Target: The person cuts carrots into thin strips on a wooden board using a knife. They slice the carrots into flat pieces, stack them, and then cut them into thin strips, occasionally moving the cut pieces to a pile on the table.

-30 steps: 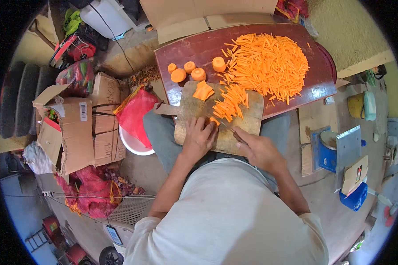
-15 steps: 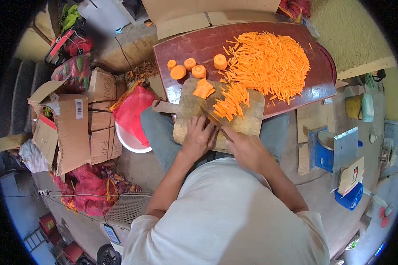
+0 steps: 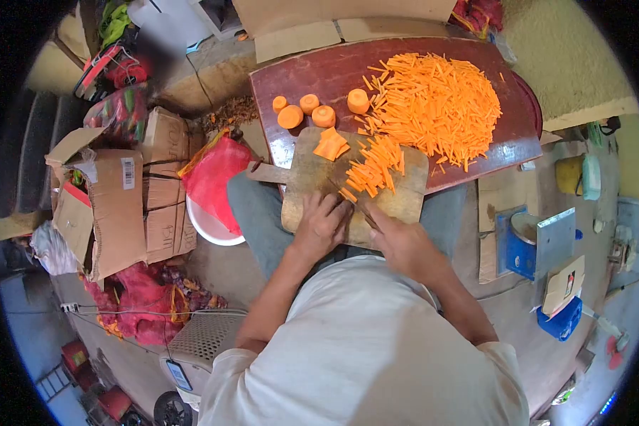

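Note:
A wooden cutting board [image 3: 302,186] with a handle lies across my lap, at the edge of the red-brown table [image 3: 291,78]. My right hand [image 3: 401,241] is wrapped round the handle of a knife [image 3: 355,201], its blade on the board beside cut carrot sticks [image 3: 375,167]. Against the blade's left side, my left hand [image 3: 323,221] presses down with bent fingers; what lies under them is hidden. Thin carrot slices [image 3: 331,144] rest near the board's top edge. Several carrot chunks [image 3: 324,116] stand on the table, left of a large heap of carrot sticks [image 3: 437,103].
A white basin [image 3: 216,231] with a red mesh bag [image 3: 216,186] stands on the floor to the left, near cardboard boxes [image 3: 117,213]. At the right are a blue container [image 3: 522,245] and a metal sheet [image 3: 555,238]. A plastic chair [image 3: 206,337] is at lower left.
The knife and my right hand have shifted slightly down and right. Some carrot sticks now lie beside the blade near my left fingertips. The view has moved a little.

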A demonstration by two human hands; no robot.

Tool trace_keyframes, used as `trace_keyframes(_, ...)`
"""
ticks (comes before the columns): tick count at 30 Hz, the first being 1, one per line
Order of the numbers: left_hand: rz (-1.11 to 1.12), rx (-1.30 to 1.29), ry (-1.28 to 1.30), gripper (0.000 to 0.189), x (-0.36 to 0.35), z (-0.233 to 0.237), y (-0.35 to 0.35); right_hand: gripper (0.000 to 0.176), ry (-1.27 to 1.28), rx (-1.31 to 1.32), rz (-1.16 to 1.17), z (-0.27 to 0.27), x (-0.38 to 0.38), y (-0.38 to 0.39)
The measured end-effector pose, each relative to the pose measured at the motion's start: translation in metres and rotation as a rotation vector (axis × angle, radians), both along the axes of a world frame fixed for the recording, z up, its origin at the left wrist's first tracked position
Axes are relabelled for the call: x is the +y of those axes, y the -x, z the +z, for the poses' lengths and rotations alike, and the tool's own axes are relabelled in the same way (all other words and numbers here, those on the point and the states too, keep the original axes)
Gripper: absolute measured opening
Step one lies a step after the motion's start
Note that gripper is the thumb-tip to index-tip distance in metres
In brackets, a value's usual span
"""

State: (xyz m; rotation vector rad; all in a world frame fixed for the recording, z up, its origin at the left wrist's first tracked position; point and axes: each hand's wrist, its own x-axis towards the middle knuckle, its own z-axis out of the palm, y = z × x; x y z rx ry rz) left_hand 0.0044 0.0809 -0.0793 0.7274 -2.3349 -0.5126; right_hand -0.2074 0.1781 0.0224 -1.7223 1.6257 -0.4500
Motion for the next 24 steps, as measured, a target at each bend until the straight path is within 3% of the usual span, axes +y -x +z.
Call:
trace_keyframes(9,-0.012,0.003,-0.038,0.036,0.011,-0.006,0.007,0.048,0.009,0.040,0.033,-0.020,-0.009,-0.005)
trace_keyframes(18,-0.016,-0.002,-0.082,0.036,0.010,-0.004,-0.001,0.048,-0.045,-0.058,-0.067,-0.005,0.005,-0.004)
trace_keyframes(21,-0.027,-0.012,-0.077,0.036,0.010,0.003,0.001,0.046,-0.122,0.050,-0.018,-0.004,-0.019,-0.010)
trace_keyframes(24,-0.035,0.019,-0.062,0.036,0.007,0.005,0.001,0.043,0.068,-0.022,-0.012,-0.007,-0.003,-0.002)
